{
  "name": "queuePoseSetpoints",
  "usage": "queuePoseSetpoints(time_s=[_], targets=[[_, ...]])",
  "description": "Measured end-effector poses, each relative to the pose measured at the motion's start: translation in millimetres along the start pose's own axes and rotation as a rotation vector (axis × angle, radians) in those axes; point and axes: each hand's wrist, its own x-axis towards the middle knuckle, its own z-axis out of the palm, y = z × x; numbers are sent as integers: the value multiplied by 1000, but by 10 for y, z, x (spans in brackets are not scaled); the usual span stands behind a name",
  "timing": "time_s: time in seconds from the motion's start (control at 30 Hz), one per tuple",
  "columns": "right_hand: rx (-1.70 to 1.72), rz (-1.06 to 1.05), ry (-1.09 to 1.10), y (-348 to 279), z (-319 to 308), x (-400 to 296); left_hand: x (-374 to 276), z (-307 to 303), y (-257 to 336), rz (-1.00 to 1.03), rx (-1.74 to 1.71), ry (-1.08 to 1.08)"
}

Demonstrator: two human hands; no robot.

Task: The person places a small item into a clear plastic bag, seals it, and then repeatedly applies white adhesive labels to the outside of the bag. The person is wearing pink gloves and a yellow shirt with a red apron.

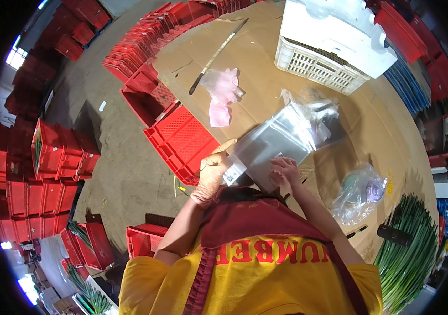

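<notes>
My left hand (211, 173), in a thin pale glove, grips a strip of white printed labels (233, 169) at the near edge of the table. Bare and with fingers bent, my right hand (286, 173) is over the near part of a stack of clear plastic bags (273, 141); a small white piece shows at its fingertips, and whether it pinches it I cannot tell. Beyond the stack lies crumpled clear film (318, 114). A pink glove (224, 94) rests farther off, beside a long thin stick (220, 53) with a dark end.
A white plastic crate (322, 69) with white foam boxes (334, 31) stands at the far right. A clear bag with rolls of tape (360, 193) and a bunch of long green stalks (409, 252) lie at right. Red crates (184, 141) line the table's left side.
</notes>
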Motion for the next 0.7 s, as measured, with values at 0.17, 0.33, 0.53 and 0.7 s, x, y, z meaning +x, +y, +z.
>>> queuePoseSetpoints(time_s=[0.17, 0.33, 0.53, 0.7], targets=[[117, 248, -119, -10, -85, 88, 17, -15, -48, -162, 54, -55], [91, 166, -117, 50, -136, 76, 28, 11, -160, -222, 212, 16], [672, 394, -27, 349, 63, -5, 41, -26, -297, -202, 343, 14], [704, 671, -249, 677, -205, -88, 60, -116, -313, -320, 109, 100]])
